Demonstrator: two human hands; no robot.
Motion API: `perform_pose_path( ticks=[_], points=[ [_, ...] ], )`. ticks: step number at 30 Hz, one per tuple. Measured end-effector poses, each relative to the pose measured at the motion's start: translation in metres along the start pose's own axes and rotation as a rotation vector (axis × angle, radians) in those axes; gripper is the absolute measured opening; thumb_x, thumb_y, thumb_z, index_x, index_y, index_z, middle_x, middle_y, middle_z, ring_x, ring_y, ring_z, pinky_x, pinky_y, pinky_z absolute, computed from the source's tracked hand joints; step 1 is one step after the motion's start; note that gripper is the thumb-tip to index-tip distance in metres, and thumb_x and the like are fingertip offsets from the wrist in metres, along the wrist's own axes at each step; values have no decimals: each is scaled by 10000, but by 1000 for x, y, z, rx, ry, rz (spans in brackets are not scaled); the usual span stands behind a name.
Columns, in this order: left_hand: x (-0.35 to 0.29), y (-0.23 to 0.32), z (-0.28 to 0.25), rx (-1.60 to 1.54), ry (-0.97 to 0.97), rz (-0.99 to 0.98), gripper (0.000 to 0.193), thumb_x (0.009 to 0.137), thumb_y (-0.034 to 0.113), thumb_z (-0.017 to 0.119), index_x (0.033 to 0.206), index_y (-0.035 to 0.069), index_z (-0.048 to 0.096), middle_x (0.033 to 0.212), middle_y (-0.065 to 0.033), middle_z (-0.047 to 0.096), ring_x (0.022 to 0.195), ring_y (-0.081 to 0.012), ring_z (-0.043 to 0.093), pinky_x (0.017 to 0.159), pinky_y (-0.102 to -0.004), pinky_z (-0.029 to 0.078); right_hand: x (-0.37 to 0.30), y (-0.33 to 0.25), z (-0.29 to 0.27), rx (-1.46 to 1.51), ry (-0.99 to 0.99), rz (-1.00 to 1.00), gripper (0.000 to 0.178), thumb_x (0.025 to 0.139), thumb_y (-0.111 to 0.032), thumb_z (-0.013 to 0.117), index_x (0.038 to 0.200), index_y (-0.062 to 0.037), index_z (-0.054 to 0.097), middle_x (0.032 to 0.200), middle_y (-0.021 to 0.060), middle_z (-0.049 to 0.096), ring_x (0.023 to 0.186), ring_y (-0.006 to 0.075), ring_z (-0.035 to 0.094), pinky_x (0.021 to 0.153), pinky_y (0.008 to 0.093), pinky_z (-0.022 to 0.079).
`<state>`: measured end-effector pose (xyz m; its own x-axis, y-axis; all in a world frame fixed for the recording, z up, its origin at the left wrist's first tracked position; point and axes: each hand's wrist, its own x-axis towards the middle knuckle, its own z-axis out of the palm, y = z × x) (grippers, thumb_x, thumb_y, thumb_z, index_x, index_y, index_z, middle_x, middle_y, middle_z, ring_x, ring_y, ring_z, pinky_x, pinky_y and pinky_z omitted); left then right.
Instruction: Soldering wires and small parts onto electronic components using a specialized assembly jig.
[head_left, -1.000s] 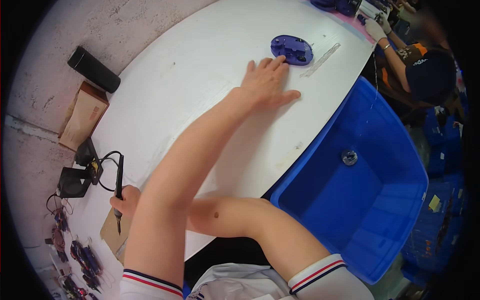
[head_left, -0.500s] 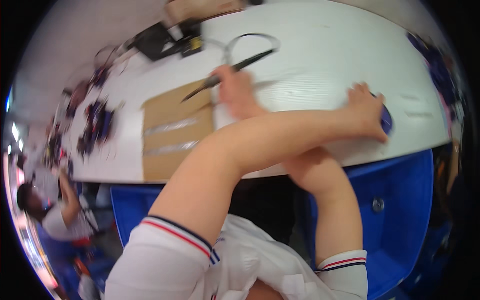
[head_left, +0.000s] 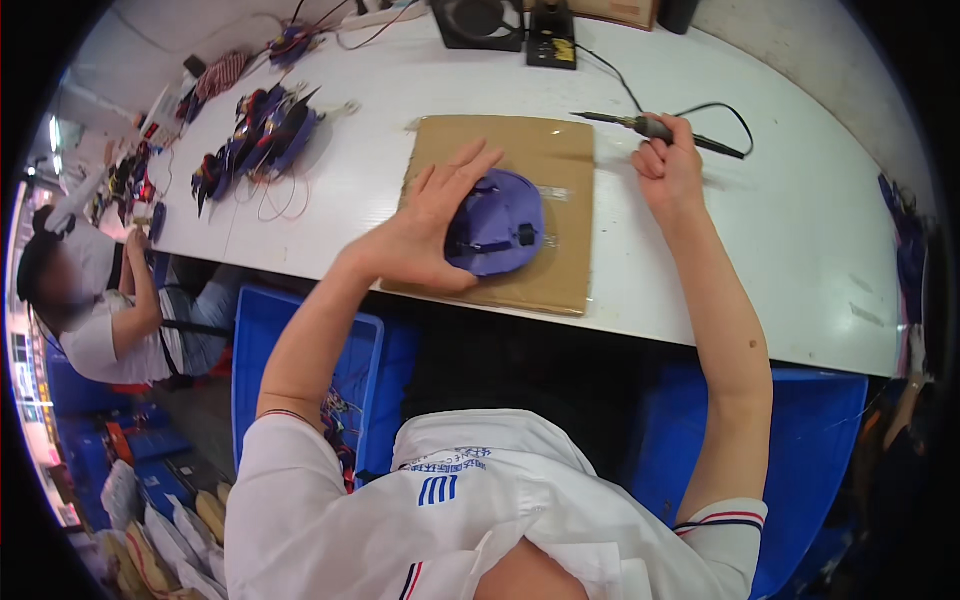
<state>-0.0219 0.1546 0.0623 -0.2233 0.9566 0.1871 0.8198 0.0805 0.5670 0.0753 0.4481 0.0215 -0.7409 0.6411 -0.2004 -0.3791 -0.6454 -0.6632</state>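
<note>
A purple rounded plastic shell [head_left: 515,210] with a small black part in it lies on the cardboard sheet [head_left: 568,285]. My left hand [head_left: 425,220] grips the shell's left side, thumb at the near edge and fingers at the far edge. To the right of the cardboard, my right hand [head_left: 668,172] is closed around a soldering iron [head_left: 715,148], held above the table. The iron's tip points left, and its black cord loops behind the handle.
Purple parts with wires [head_left: 265,135] lie in a heap at left on the white table [head_left: 380,100]. A black soldering stand [head_left: 550,45] is at the back beside a black box-shaped device [head_left: 480,22]. Blue bins [head_left: 800,450] stand below the front edge. A co-worker [head_left: 110,320] sits at far left.
My left hand has brought the purple shell from the table's right side onto the cardboard. My arms are no longer crossed; the right hand still holds the soldering iron. The head view has shifted.
</note>
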Motion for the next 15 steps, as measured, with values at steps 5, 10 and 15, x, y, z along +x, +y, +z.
perform_pose_path(
  ticks=[5,10,15],
  points=[
    [-12,21,40,200,233,-295,1126,499,420,830,1420,30,312,1354,-213,415,1251,-340,392,1047,-457,237,1,3,1,-51,48,24,177,874,-171,550,895,-11,624,502,-45,322,389,60,216,392,224,188],
    [-5,-9,31,193,287,-198,1073,510,436,833,1410,84,368,1367,-135,452,1234,-295,437,1069,-441,233,22,-1,-17,24,-55,62,132,887,-146,526,812,-37,533,470,-63,318,361,45,214,393,209,189],
    [-14,-9,21,194,286,-76,1044,548,423,827,1420,98,353,1369,-133,466,1235,-293,441,1077,-417,243,33,-14,-26,6,-96,84,109,885,-81,488,798,-16,481,509,-39,345,395,53,245,407,203,206]
  ],
)
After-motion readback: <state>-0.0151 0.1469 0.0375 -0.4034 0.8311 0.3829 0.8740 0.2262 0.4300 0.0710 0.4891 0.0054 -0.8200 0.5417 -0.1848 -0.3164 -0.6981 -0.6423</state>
